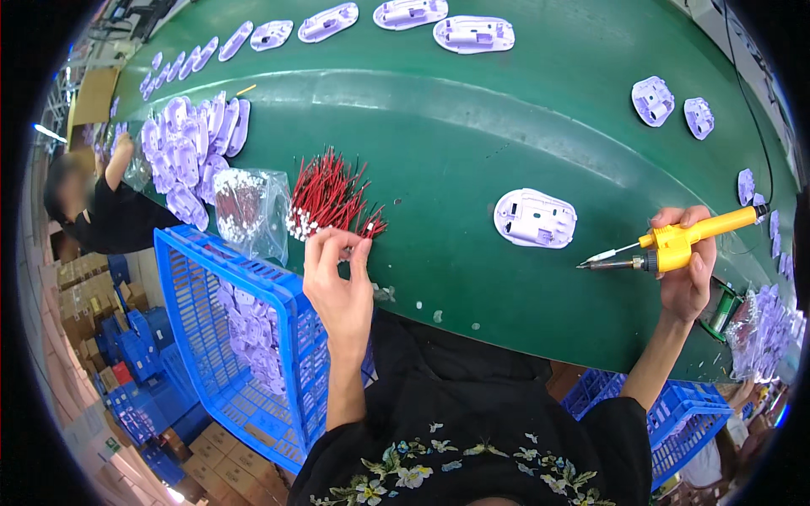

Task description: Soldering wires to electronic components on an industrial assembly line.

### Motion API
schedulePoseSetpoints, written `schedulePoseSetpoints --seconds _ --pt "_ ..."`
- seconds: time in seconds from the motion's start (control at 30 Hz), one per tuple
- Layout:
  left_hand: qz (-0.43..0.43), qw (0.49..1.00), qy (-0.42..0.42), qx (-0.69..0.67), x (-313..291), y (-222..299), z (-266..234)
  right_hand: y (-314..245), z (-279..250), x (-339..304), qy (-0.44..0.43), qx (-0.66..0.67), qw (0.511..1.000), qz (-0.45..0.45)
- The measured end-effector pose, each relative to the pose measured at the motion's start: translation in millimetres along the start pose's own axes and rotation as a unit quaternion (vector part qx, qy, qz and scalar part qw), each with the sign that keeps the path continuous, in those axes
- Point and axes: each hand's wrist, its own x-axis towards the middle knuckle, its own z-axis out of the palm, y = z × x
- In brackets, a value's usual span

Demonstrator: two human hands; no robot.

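My left hand (pixel 339 270) is at the near edge of a pile of short red wires (pixel 329 192) with white connectors. Its thumb and fingers are bent together at the wires; what lies between the fingertips is hidden. My right hand (pixel 688 278) grips a yellow soldering iron (pixel 675 246), whose metal tip and thin white feed tube point left over the green table (pixel 456 287). Left of that tip, a pale purple plastic shell (pixel 535 218) lies with its inside up, apart from both hands.
Left of the wires lie a clear bag of connectors (pixel 245 207) and a heap of purple shells (pixel 190 143). A blue crate (pixel 295 337) stands beside my left arm. Shells line the far belt. A green solder spool (pixel 722 312) sits right. Another person (pixel 110 202) works far left.
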Motion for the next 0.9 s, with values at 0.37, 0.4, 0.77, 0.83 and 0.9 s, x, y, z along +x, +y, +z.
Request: schedulePoseSetpoints --seconds 0.37,0.4,0.77,0.83,0.9 --pt "0.006 0.999 -0.01 0.046 8 6 -12 1 2 -5 -0.001 -0.002 1.0 0.008" --pt "0.009 0.999 -0.004 0.04 10 10 -13 1 2 -6 0.0 -0.004 1.0 0.004" --pt "-0.163 0.932 -0.04 -0.322 7 14 -18 2 -3 -6 -0.007 0.006 1.0 -0.003" --pt "-0.123 0.909 -0.083 -0.389 0 14 -6 2 -4 -7 -0.014 0.004 1.0 -0.003" --pt "-0.147 0.894 -0.135 -0.402 -11 27 1 2 -4 -8 -0.019 -0.004 1.0 -0.003"
